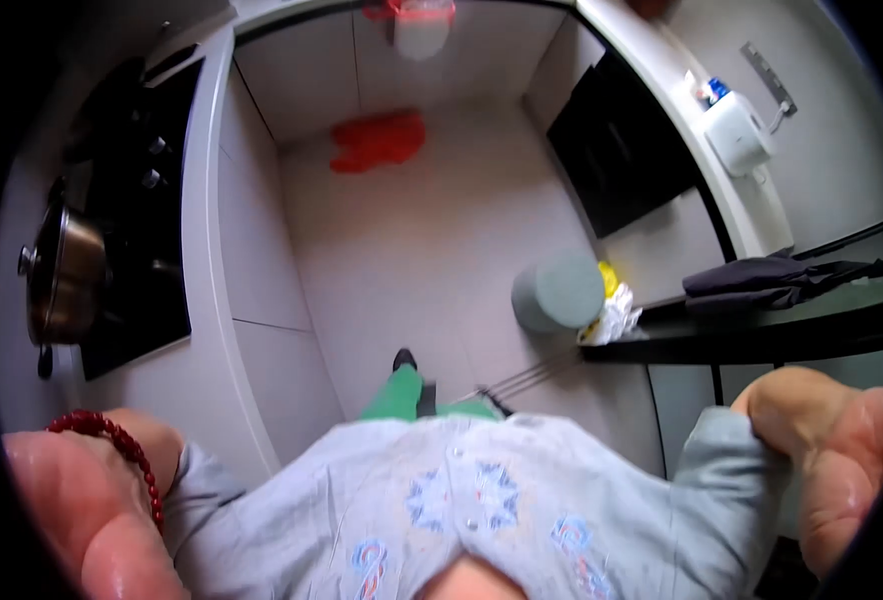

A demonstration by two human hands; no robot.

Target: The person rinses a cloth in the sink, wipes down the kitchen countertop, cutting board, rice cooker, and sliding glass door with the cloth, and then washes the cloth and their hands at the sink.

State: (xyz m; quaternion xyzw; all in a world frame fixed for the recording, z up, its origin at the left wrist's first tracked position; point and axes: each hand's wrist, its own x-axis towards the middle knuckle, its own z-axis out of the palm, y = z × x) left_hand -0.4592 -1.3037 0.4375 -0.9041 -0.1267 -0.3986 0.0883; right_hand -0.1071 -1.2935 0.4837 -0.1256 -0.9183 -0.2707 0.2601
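My left hand (87,510) is close to the camera at the lower left, palm showing and skin shiny. A dark red bead bracelet (127,440) circles its wrist. At the right edge my right hand (852,465) is raised in the same way, also shiny. Both palms are uncovered and nothing is seen in either hand. Most of the fingers run out of the picture. Below me are my light grey embroidered shirt (382,470) and green trousers (397,395).
At left, a lidded pot (72,275) sits on the black stove (152,240). A grey bin (559,292) stands on the floor beside crumpled bags (614,312). Further off lie a red mat (379,140) and a black oven (622,145). A dark cloth (752,283) hangs at right.
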